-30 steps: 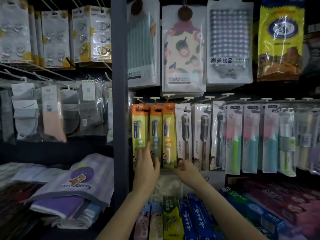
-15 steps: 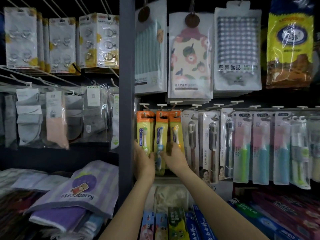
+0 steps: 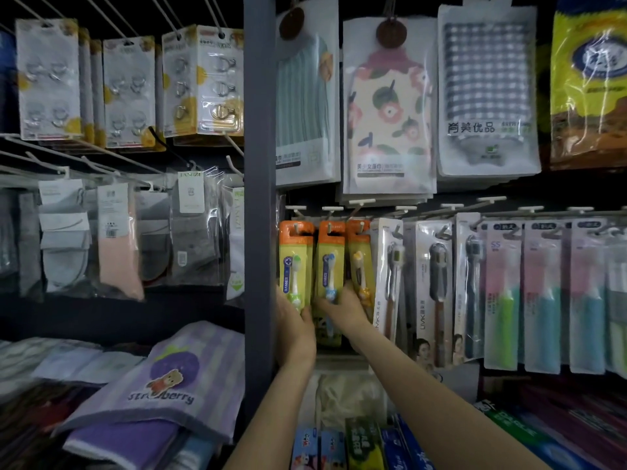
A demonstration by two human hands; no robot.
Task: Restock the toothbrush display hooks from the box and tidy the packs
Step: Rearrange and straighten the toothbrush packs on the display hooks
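Three orange-topped children's toothbrush packs hang side by side on white hooks (image 3: 334, 209): a green-brush pack (image 3: 293, 262), a blue-brush pack (image 3: 329, 262) and a yellow-brush pack (image 3: 360, 262). My left hand (image 3: 296, 330) grips the lower end of the green-brush pack, thumb on its front. My right hand (image 3: 343, 312) holds the lower part of the blue-brush pack, thumb across its front and a finger reaching up between it and the yellow-brush pack. The bottoms of all three packs are hidden by my hands. No stock box is in view.
A grey upright post (image 3: 259, 198) stands just left of the packs. Adult toothbrush packs (image 3: 437, 286) fill the hooks to the right. Toothpaste boxes (image 3: 359, 446) lie below, towel packs (image 3: 386, 106) hang above, socks (image 3: 118, 239) and folded towels (image 3: 163, 385) are at left.
My right hand has moved up and left, from under the yellow-brush pack onto the blue-brush pack. My left hand has stayed on the green-brush pack. The view has drawn closer.
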